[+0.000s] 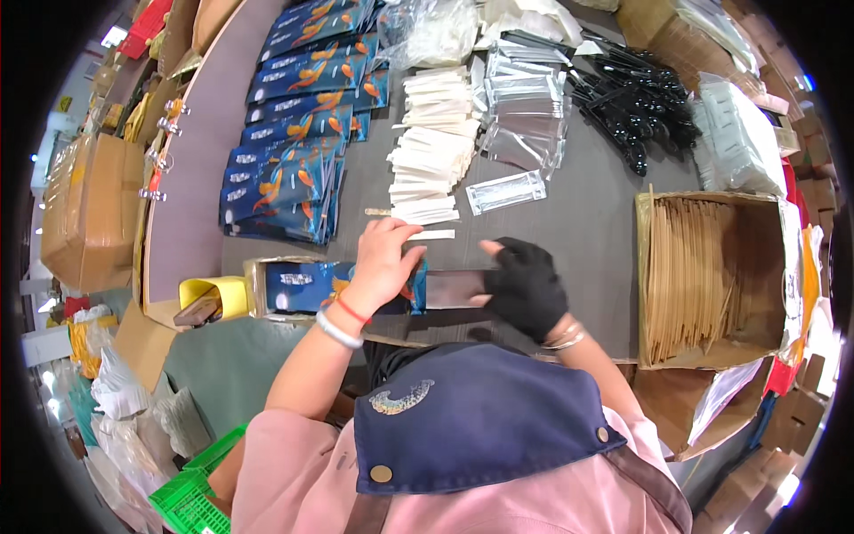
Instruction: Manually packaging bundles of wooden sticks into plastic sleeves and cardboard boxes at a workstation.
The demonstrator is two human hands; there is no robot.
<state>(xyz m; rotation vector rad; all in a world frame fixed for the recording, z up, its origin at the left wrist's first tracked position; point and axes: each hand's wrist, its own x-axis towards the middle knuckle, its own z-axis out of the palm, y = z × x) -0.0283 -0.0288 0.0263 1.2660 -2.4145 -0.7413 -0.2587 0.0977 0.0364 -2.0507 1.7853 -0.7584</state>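
Observation:
A blue printed packet (307,287) with orange fish-like patterns lies in front of me, its left end inside a low cardboard box end. My left hand (384,262) is above this packet's right part, thumb and index finger apart. The index fingertip meets one end of a narrow white paper strip (436,235). A greyish, shiny flat piece (452,290) extends rightward from the packet's right end. My right hand (527,292), in a black fingerless glove, has its fingers spread. Its thumb is at the greyish piece's right edge; whether it grips is unclear.
Blue packets (280,191) are stacked back left. White paper strips (431,165), clear flat packets (525,116) and black plastic-looking utensils (636,111) are piled farther back. A cardboard box (645,280) of upright brown sheets stands right; a yellow container (229,295) sits left.

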